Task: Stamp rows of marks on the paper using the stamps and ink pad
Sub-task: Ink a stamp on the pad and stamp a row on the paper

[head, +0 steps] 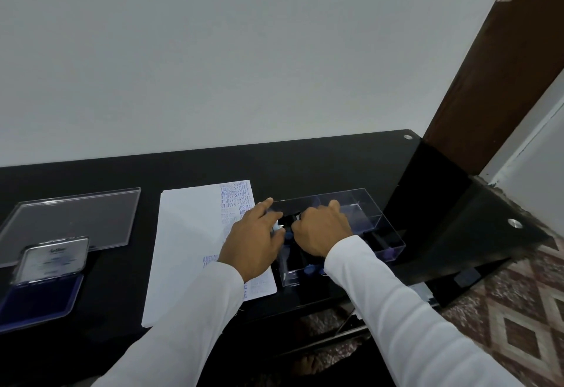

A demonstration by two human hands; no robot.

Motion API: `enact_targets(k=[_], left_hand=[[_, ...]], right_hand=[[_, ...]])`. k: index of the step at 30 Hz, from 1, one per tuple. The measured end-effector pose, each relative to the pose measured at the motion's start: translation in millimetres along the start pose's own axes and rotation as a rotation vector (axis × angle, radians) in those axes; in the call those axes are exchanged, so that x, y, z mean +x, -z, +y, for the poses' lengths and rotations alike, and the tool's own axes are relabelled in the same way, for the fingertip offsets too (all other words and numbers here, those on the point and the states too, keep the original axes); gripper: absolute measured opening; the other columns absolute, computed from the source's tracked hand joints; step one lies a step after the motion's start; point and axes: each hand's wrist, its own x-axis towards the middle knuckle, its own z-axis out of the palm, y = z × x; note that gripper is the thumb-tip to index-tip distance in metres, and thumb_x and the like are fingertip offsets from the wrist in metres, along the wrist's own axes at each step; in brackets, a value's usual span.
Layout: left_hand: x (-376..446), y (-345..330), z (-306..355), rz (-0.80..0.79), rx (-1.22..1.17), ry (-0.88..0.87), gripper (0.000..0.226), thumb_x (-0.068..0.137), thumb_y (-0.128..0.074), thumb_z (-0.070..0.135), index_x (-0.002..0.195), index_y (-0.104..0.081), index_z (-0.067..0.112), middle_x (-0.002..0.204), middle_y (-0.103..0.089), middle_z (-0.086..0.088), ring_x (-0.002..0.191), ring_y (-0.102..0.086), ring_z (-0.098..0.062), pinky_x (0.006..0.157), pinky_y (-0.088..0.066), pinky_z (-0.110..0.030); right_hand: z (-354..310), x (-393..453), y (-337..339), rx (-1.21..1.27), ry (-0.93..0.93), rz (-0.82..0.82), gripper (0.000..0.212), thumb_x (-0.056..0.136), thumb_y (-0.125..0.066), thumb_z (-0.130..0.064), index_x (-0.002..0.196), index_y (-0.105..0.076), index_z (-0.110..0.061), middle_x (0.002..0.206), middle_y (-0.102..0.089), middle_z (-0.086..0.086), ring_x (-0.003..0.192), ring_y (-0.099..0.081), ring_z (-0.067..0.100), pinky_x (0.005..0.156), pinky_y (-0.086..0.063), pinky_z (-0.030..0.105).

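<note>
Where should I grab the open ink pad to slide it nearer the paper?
Take the ink pad by its base's side edges, reaching from its near side. The hinged lid stands tilted up at the far edge, and the inked blue surface faces up, so pinching the low rim probably avoids both.

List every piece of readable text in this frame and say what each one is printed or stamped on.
"SAMPLE": blue stamp marks, repeated, top right of the white paper sheet.
"AIR MAIL": blue marks just below those.
"AMENDED": blue marks, top rows; cut off as "AMEND" beside the left hand.
Open metal lid of the blue ink pad: brand script and small print too blurred to read.
Faded marks lower on the sheet: unreadable.
</note>
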Motion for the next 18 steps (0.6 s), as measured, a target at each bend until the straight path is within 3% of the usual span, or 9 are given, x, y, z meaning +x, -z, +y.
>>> enact_targets(k=[4,12,18], left_hand=[[0.9,1.5,-0.4,-0.006,0.013,-0.002,0.045,0.102,-0.050,0.043,0.144,-0.053,0.026,0.163,-0.029,0.007,0.143,-0.039,-0.019,0.114,-0.038,-0.038],[0.9,0.4,0.6,-0.019,-0.023,0.006,0.047,0.101,-0.052,0.042,0.143,-0.053,0.021,0.164,-0.027,0.006,0.136,-0.048,-0.020,0.110,-0.045,-0.038],[0.4,2.1,3.2,-0.022,-0.013,0.011,0.048,0.102,-0.051,0.042,0.144,-0.051,0.021,0.164,-0.025,0.007,0.137,-0.048,-0.020,0.112,-0.043,-0.035]], right_hand=[[-3.3,2.8,2.6,0.021,-0.023,-0.016,0.038,0.090,-0.042,-0.042,0.108,-0.064,-0.016,0.116,-0.058,0.014,0.116,-0.038,0.034,0.092,-0.037,0.044],[2.7,3.0,-0.3,0.108,0.000,0.047,0.027,0.087,-0.047,-0.041,0.098,-0.062,-0.022,0.108,-0.058,0.010,0.112,-0.040,0.033,0.087,-0.039,0.042],[5.4,1.3,0.1,0.176,0.030,0.126,0.010,0.090,-0.052,-0.028,0.098,-0.050,-0.023,0.111,-0.051,0.012,0.107,-0.039,0.034,0.085,-0.041,0.039]])
